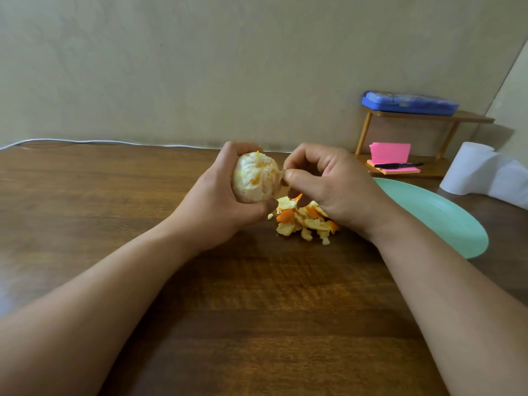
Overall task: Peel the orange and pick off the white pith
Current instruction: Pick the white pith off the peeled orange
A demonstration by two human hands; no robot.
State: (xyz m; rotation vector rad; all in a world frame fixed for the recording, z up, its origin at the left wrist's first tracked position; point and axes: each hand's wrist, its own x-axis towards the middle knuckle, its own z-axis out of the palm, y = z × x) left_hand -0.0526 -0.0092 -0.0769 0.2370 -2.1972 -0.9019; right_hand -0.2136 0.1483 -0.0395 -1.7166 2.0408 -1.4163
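Pith-picking looks to be the step in hand: the orange [255, 177] shows no rind on the side facing the camera, only pale flesh with white webbing over it. The left hand [217, 201] holds it above the table [257, 310], fingers curled round its far side and thumb pressed beneath it at 6 o'clock. The right hand [323, 184], at 3 o'clock from the fruit, has thumb and forefinger pinched together on what seems a thin strand of pith at the fruit's edge; its other fingers are curled loosely. A heap of peel [307, 221] lies on the table at about 5 o'clock from the orange, and a green plate [445, 221] sits farther out at 4 o'clock.

I judge that the next move calls for a slow pull along the strand, away from the fruit. After that, the orange needs a turn in the left hand to bring up fresh webbing.

The left fingers cover the orange's far side, so I cannot tell whether rind remains there. The strand is small and blurred. The right hand hides part of the heap, and the right forearm hides the plate's near edge.
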